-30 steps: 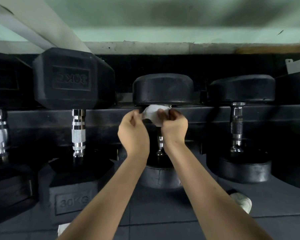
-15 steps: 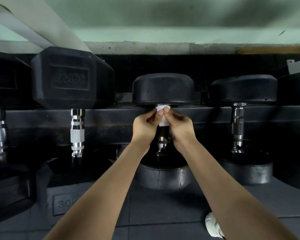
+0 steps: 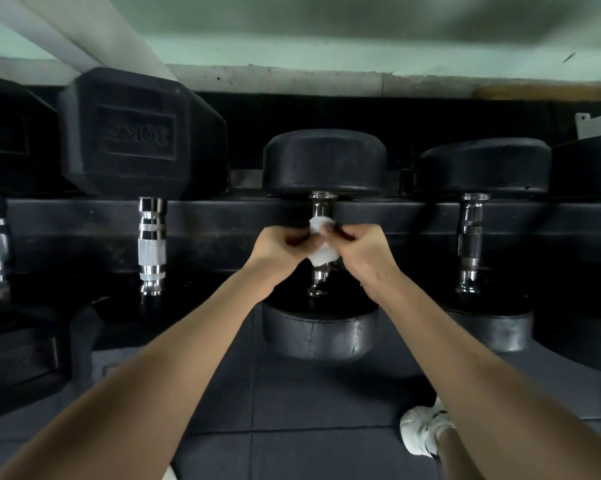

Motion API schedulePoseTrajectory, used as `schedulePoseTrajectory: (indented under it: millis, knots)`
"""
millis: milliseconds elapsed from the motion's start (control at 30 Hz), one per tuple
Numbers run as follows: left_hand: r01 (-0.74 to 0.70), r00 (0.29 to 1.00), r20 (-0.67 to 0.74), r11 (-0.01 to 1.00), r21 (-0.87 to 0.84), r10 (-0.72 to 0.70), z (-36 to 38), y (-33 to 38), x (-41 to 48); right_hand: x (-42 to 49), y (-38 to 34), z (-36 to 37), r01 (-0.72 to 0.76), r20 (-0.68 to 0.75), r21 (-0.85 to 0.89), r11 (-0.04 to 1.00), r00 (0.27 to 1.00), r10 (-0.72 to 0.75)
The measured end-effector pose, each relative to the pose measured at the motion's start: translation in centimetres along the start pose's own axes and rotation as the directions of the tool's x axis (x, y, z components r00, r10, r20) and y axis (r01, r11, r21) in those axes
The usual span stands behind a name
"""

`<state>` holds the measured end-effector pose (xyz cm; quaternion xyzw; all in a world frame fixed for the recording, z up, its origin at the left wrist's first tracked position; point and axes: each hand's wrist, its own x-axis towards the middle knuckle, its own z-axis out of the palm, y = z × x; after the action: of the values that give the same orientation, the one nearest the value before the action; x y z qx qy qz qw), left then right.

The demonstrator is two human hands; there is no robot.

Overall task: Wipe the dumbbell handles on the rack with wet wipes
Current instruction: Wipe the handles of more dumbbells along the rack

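- The rack [image 3: 222, 216] is the big one here: a long black rail running right across the view, with dumbbells parked on it, one head on the far side and one on the near side.
- The floor [image 3: 292, 410] under it is dark rubber tiles.
- Left of centre there's a chunky hex dumbbell [image 3: 136, 133] with "30KG" moulded upside down on its far head. Its chrome bar [image 3: 151, 244] is bare, with a knurled band in the middle.
- The middle dumbbell [image 3: 323, 164] has round black heads and sits dead ahead. The near head looks greyer and scuffed.
- The right dumbbell [image 3: 482, 168] is the same round style, just beside the middle one, and nobody's touching it.
- Hands: the left hand [image 3: 278, 247] and right hand [image 3: 364, 251] are close together at the middle dumbbell's handle [image 3: 321, 207], fingertips nearly meeting. Each one pinches the wipe from its own side.
- There's a white shoe [image 3: 422, 429] on the floor at bottom right, partly tucked behind the right forearm.
- The wipe [image 3: 321, 252] is small, white and crumpled. It's wrapped round the middle stretch of that handle, between the two hands, with bare chrome showing above and below it.
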<state>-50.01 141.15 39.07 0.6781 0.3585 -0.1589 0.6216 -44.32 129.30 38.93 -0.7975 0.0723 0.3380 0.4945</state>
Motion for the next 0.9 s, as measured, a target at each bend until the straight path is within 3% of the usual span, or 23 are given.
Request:
schedulePoseTrajectory:
  millis: [133, 200, 267, 367, 533, 633, 700, 767, 900]
  knots:
    - [0.003, 0.995, 0.098, 0.970, 0.244, -0.028, -0.8, -0.9, -0.1, -1.2, 1.3, -0.2, 0.021, 0.015, -0.159, 0.987, 1.000, -0.019]
    - [-0.006, 0.987, 0.138, 0.848, 0.530, -0.079, -0.8, -1.3, -0.3, -2.0, 1.6, 0.2, 0.009, 0.025, -0.306, 0.952, 1.000, -0.001]
    - [-0.040, 0.977, 0.180, 0.735, 0.677, -0.112, -0.7, -1.6, -0.9, -2.9, 1.7, 0.7, -0.010, 0.022, -0.432, 0.902, 1.000, 0.021]
    - [-0.072, 0.969, 0.212, 0.678, 0.732, -0.125, -1.2, -1.1, -1.1, -3.5, 1.2, 1.2, -0.089, -0.049, -0.498, 0.863, 0.996, 0.074]
    - [-0.268, 0.934, 0.358, 0.622, 0.736, -0.021, -3.3, -0.2, -2.4, -6.8, -1.1, 2.7, -0.162, -0.198, -0.597, 0.785, 0.979, 0.051]
    - [-0.353, 0.921, 0.370, 0.658, 0.665, 0.120, -6.5, -0.3, -4.6, -9.6, -2.0, 4.3, -0.126, -0.275, -0.438, 0.890, 0.962, 0.001]
    - [-0.352, 0.922, 0.342, 0.763, 0.543, 0.182, -9.1, 0.0, -6.2, -11.5, -3.0, 5.8, -0.064, -0.306, -0.249, 0.966, 0.952, -0.015]
    - [-0.295, 0.938, 0.302, 0.854, 0.429, 0.172, -11.5, 0.6, -8.1, -13.3, -4.2, 7.0, -0.069, -0.310, -0.006, 0.998, 0.949, 0.064]
    - [-0.062, 0.979, 0.202, 0.979, 0.194, 0.022, -14.3, 1.9, -10.8, -15.3, -6.6, 7.6, -0.170, -0.052, 0.242, 0.955, 0.981, 0.187]
